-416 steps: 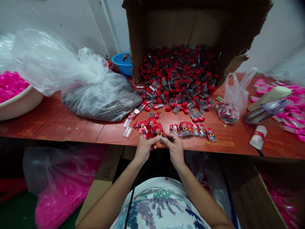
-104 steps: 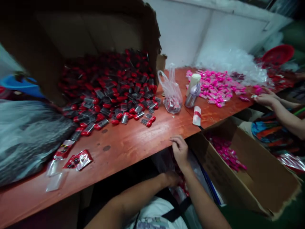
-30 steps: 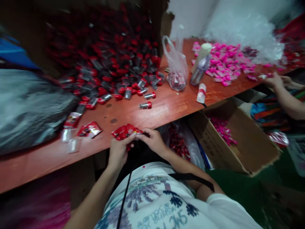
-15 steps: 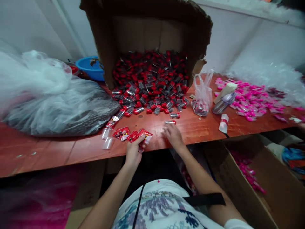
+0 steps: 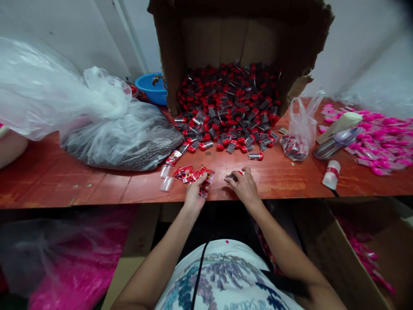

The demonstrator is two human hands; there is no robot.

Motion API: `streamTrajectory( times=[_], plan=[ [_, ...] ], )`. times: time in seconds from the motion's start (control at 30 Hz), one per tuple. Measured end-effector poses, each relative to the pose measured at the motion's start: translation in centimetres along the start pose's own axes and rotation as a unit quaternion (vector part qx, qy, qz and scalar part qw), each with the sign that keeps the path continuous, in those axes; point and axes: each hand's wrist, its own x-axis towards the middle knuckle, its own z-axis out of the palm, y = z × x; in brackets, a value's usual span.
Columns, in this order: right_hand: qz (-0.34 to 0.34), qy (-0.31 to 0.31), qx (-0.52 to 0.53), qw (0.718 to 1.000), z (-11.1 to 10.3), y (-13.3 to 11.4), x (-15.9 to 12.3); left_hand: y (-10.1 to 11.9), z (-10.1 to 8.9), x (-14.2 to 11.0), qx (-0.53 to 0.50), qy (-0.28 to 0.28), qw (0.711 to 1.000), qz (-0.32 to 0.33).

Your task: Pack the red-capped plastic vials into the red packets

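Observation:
My left hand (image 5: 193, 196) is closed on a few small red printed packets (image 5: 206, 173), its thumb pressed on top. In my right hand (image 5: 245, 188), between thumb and fingers, is a small clear bottle (image 5: 231, 177) with a red cap and dark contents, low over the table. Another such bottle (image 5: 255, 156) lies on the table behind that hand. More red packets (image 5: 183, 173) lie left of my left hand, with two clear tubes (image 5: 166, 184) beside them. A big pile of red-capped bottles (image 5: 230, 107) spills from a tipped cardboard box (image 5: 206, 43).
A clear bag of dark grains (image 5: 129, 144) rests on the red table (image 5: 106, 189) at left, near a blue basin (image 5: 151, 88). On the right stand a small plastic bag (image 5: 298, 133), a flask (image 5: 337, 144), a white roll (image 5: 331, 174) and pink pieces (image 5: 383, 142).
The view has swung left. My right hand, reaching to the bottle half a second ago, now has it and has drawn it nearer. My left hand still has the packets.

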Motion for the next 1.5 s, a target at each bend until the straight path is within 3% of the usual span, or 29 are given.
streamTrajectory(
  times=[0.13, 0.23, 0.37, 0.5, 0.63, 0.9, 1.13, 1.5],
  plan=[
    [-0.003, -0.017, 0.104, 0.994, 2.0, -1.2, 0.9, -0.1, 0.0, -0.1, -0.001, 0.0, 0.999, 0.036],
    [-0.018, -0.035, 0.229, 0.973, 2.4, -1.4, 0.6, 0.3, 0.1, -0.4, -0.01, 0.021, 0.999, 0.045],
    [0.019, -0.026, 0.398, 0.917, 0.9, -2.6, -1.1, 0.8, 0.0, -0.6, -0.013, 0.042, 0.997, 0.06],
    [0.033, -0.061, 0.491, 0.868, -0.6, -4.7, -2.4, 0.4, -0.1, -0.7, 0.0, 0.036, 0.996, 0.08],
    [0.023, -0.1, 0.528, 0.843, -0.6, -5.7, -2.6, -0.1, 0.1, -1.0, 0.012, 0.011, 0.994, 0.107],
    [0.051, -0.104, 0.53, 0.84, -0.5, -5.3, -2.5, -0.1, -0.1, -1.7, 0.053, -0.024, 0.985, 0.164],
    [0.084, -0.125, 0.62, 0.77, -1.0, -5.4, -2.6, -0.1, 0.2, -2.5, 0.12, -0.088, 0.966, 0.21],
    [0.075, -0.086, 0.589, 0.8, -2.2, -5.5, -2.4, 0.5, 0.5, -3.3, 0.157, -0.14, 0.953, 0.218]
  ],
)
